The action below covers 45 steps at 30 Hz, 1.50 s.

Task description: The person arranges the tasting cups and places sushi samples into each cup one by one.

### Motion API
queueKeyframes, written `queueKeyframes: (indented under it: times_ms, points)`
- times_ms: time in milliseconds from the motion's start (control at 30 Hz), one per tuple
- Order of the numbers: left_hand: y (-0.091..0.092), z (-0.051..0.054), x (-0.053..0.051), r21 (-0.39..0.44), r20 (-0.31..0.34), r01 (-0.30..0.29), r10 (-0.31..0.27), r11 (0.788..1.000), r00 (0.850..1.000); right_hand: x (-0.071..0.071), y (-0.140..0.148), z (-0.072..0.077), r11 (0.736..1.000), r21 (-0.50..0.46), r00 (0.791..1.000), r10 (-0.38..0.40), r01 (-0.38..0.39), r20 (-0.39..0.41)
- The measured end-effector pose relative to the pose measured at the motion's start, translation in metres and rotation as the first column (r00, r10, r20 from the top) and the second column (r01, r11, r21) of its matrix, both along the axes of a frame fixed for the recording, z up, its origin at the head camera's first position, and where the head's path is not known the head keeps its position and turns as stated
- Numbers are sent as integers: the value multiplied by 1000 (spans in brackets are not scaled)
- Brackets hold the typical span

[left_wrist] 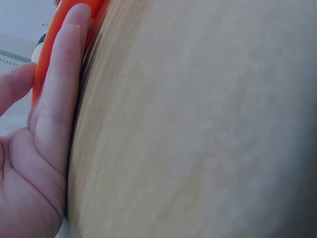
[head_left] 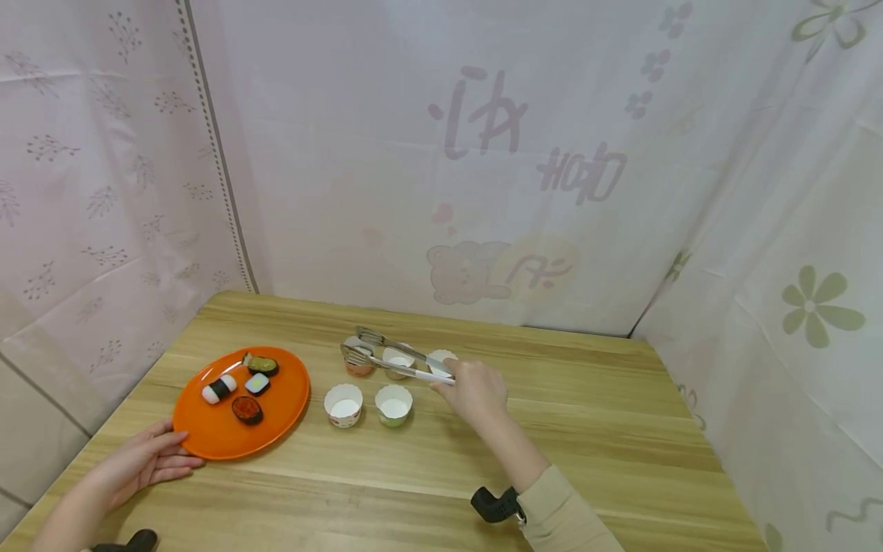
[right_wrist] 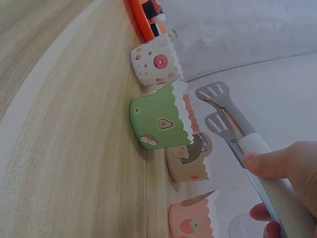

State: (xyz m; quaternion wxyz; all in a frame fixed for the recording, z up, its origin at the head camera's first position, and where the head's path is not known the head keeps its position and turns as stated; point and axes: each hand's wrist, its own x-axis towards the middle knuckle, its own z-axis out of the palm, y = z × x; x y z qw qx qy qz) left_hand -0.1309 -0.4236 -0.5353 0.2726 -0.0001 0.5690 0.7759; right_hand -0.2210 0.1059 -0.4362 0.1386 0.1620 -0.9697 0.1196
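Observation:
Metal tongs with white handles (right_wrist: 277,191) are gripped by my right hand (head_left: 476,391), thumb on one handle. Their slotted heads stand apart with nothing between them, over a pink paper cup (head_left: 359,366) in the back row. At the left, my left hand (head_left: 148,460) pinches the near rim of an orange plate (head_left: 283,418), thumb above and fingers beneath. On the plate lie a white sushi piece with a black band (head_left: 219,389), a square roll (head_left: 257,384), a red-topped sushi (head_left: 247,410) and a yellow-green-topped sushi (head_left: 260,365).
Two paper cups stand in front: a white patterned one (head_left: 343,406) and a green one (head_left: 394,406). Behind them are a brown cup (right_wrist: 188,166) and a strawberry-print cup (right_wrist: 190,223). Printed curtains (head_left: 331,192) enclose the wooden table (head_left: 586,429).

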Motion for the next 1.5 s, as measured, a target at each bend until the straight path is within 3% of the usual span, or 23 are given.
queueKeyframes:
  times_ms: [800,1267,1400,1500]
  points:
    - [1,0,-1,-71,5,-3,3,997,1000,7,-9,6,999,38,1000,8,-8,-21]
    - [0,-1,-1,-17,21,-1,2,1000,1000,13,-20,6,997,-12,993,76,-78,-93]
    - [-1,-1,-1,-10,21,-2,2,1000,1000,16,-27,6,997,1,994,76,-76,-73]
    - [-1,-1,-1,-5,20,1,-1,1000,1000,20,-32,6,997,-19,997,73,-74,-13]
